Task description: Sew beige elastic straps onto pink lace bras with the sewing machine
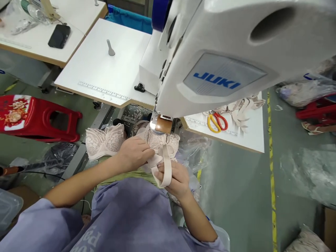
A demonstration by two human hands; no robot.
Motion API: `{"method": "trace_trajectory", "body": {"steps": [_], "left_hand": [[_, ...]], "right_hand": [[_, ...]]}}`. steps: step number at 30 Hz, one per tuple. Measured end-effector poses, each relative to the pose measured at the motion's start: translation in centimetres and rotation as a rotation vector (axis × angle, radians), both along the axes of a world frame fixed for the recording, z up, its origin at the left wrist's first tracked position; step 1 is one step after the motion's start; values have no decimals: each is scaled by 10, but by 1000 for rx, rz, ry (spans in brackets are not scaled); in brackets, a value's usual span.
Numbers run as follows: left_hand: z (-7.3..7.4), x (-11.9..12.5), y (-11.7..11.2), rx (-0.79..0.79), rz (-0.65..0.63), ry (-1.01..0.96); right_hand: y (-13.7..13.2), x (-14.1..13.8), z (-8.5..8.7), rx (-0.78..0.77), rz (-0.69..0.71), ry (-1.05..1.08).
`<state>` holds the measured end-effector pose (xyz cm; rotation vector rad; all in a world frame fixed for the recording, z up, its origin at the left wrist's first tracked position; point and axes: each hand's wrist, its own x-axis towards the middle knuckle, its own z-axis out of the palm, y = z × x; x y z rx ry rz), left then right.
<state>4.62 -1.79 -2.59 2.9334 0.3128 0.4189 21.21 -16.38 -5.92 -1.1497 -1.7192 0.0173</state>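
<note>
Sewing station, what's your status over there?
Left hand pinching pale fabric; right hand holding looped strap. Lace bra at sewing machine. Second bra beside left hand.

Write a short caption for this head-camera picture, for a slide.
Left hand on a beige bra, right hand holding a looped strap, at a JUKI machine.

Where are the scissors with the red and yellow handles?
In the head view, the scissors lie right of centre on the white tabletop, beside the pale fabric strips, up and to the right of the right hand.
</note>
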Motion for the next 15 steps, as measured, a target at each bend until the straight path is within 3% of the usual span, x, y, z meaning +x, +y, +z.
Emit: {"method": "trace_trajectory", "body": {"steps": [9,12,15], "left_hand": [[21,-5,-5,-66,68,105],[37,-6,-13,-373,52,151],[55,-20,-27,-835,-178,194]], "right_hand": [[-6,5,1,-27,66,-14],[-6,25,-17,-204,33,32],[-11,51,-55,-581,-29,19]]}}
